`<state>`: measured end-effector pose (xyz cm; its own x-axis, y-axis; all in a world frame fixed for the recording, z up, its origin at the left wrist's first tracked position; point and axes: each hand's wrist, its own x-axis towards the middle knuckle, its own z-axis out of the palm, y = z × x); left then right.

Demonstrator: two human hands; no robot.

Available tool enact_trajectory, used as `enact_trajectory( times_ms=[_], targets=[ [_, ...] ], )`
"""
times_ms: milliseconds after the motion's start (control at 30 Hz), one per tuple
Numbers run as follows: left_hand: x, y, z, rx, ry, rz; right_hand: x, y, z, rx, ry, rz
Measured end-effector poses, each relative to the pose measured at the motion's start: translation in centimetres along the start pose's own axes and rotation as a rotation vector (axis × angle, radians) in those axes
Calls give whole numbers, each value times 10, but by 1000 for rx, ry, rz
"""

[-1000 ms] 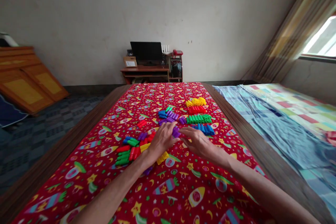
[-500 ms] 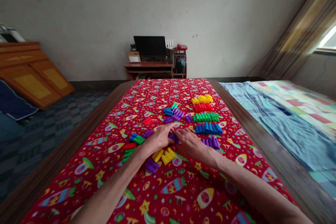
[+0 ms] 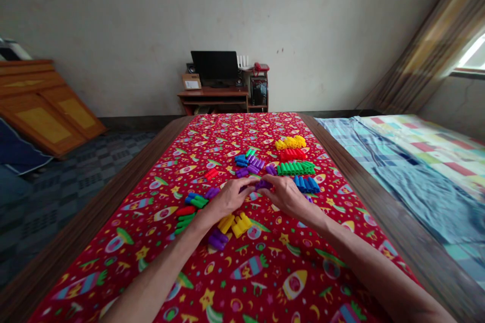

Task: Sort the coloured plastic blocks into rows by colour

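Purple plastic tubes point(image 3: 262, 185) are held between my two hands, partly covered by the fingers. My left hand point(image 3: 232, 196) pinches their left end, and my right hand point(image 3: 285, 192) grips the right end. Just beyond lie more loose purple tubes point(image 3: 256, 163) with blue tubes point(image 3: 241, 160) and a green tube point(image 3: 250, 152). Beside my right hand is a row of blue tubes point(image 3: 307, 184); past it run a green row point(image 3: 296, 168), a red row point(image 3: 293, 154) and a yellow row point(image 3: 290, 143). Below my left hand rest yellow tubes point(image 3: 241, 224).
A red patterned cloth point(image 3: 250, 287) covers the wooden table point(image 3: 341, 181). Purple tubes point(image 3: 217, 239), green tubes point(image 3: 185, 221) and a red tube point(image 3: 186, 210) lie around my left forearm. A bed point(image 3: 409, 176) stands to the right, a computer desk point(image 3: 212, 93) at the far end.
Both hands have moved slightly away from me, and the purple tubes between them are lifted or shifted forward. My right hand now hides most of the purple row at the right.
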<state>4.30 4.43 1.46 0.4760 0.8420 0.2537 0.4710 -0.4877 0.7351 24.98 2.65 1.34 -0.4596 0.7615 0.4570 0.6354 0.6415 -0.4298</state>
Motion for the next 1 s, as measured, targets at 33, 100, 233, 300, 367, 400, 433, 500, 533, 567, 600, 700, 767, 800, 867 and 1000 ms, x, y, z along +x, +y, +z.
enact_trajectory(
  times_ms=[33, 100, 233, 300, 367, 400, 433, 500, 533, 567, 600, 700, 767, 800, 867, 1000],
  targets=[
    [0, 2, -2, -42, -14, -21, 3, -2, -2, 17, -19, 33],
    [-1, 7, -6, -114, -31, -71, 7, -4, -6, 48, -49, 69],
    [-2, 10, -7, -138, -63, -134, 10, -5, -8, 72, -56, 79],
    [-1, 9, -5, -125, -73, -141, 9, -2, -8, 79, -73, 67],
    [-1, 8, -3, -144, -80, -131, 8, 1, -7, 79, -68, 23],
    [-1, 8, -1, -166, -75, -129, 7, 2, -6, 69, -35, -14],
    [-1, 9, 1, -192, -61, -138, 6, 2, -6, 47, 16, -59],
    [-2, 11, 5, -244, 5, -188, 4, 1, -5, -44, 112, -124],
    [-3, 12, 8, -270, 52, -227, 3, -1, -3, -113, 134, -123],
    [-3, 14, 11, -301, 96, -268, 2, -4, -2, -192, 136, -95],
    [-4, 16, 14, -341, 131, -306, 2, -7, -1, -270, 119, -48],
    [-6, 21, 23, -455, 204, -383, 1, -20, 4, -412, 49, 51],
    [-8, 25, 29, -445, 242, -369, 3, -26, 3, -420, 7, 40],
    [-8, 27, 31, -412, 246, -344, 5, -29, 1, -410, -15, 26],
    [-8, 29, 34, -331, 210, -272, 9, -30, -9, -360, -73, -8],
    [-6, 27, 30, -212, 115, -140, 10, -21, -51, -172, -166, -120]
  ],
)
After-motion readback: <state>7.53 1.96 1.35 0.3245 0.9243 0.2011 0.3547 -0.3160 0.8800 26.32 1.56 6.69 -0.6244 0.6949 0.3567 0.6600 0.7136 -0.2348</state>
